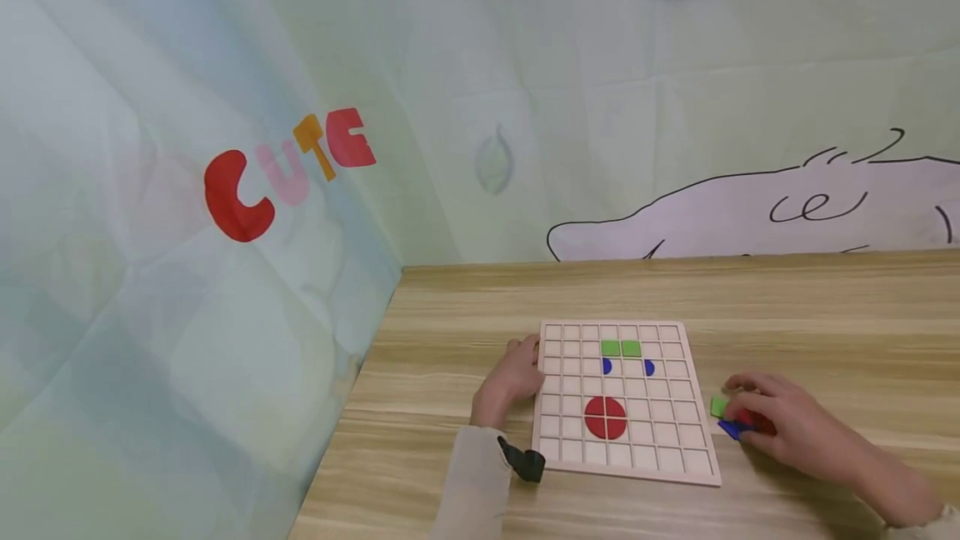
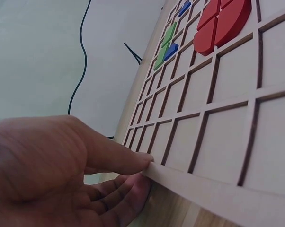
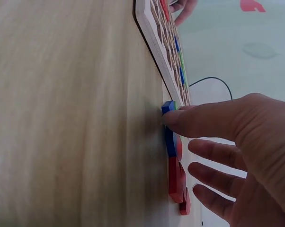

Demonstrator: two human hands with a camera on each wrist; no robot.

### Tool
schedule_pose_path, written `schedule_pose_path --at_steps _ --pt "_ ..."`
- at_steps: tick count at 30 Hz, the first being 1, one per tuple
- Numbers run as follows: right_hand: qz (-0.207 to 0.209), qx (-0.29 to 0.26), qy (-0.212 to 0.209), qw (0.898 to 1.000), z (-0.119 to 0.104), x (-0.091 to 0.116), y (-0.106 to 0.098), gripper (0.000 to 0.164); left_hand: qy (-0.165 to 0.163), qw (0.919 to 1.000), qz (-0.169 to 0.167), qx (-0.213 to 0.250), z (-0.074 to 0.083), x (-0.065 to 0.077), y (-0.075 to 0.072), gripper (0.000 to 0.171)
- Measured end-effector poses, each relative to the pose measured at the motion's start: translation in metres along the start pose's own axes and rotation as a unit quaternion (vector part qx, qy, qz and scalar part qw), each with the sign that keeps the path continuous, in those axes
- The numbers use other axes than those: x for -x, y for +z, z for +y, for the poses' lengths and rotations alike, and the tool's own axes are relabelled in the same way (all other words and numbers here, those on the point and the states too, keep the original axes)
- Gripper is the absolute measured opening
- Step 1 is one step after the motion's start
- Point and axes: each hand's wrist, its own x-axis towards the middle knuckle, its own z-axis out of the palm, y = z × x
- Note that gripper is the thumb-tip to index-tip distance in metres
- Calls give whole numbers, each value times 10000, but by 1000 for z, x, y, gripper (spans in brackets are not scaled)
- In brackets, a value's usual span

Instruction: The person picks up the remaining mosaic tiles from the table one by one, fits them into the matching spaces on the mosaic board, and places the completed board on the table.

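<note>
A pale wooden grid board [image 1: 566,430] lies on the table. My left hand [image 1: 510,380] holds its left edge, and in the left wrist view the thumb [image 2: 128,161] lies along the rim with the other fingers curled under it. Red quarter-round pieces [image 1: 605,417] form a disc on the grid. Above them sit green squares [image 1: 632,348] and blue half-rounds [image 1: 649,367]. Right of the board, my right hand [image 1: 787,423] hovers over loose pieces, its fingers spread. Its thumb touches a blue piece [image 3: 170,137] beside red pieces [image 3: 175,182]; a green square [image 1: 718,407] peeks out by the fingertips.
The wood-grain table [image 1: 465,298] runs back to a printed cloth wall [image 1: 450,190]. Another cloth wall with coloured letters [image 1: 238,198] stands on the left. A black strap [image 1: 525,461] hangs at the left wrist, close to the board's lower left corner.
</note>
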Motion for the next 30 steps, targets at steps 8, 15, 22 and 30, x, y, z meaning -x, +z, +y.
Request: schedule_pose_path --at_steps 8,15,22,30 --pt "323 -78 -164 9993 -2 -1 5 42 -128 9998 20 133 1 -1 1 61" --pt "404 -47 -206 9990 -2 -1 7 41 -35 10000 52 23 0 -1 2 61" --pt "310 60 -168 9994 -2 0 5 45 -82 10000 33 27 0 -1 2 61" --pt "164 124 -72 9998 -3 -1 7 42 -110 9999 19 8 0 -1 2 62"
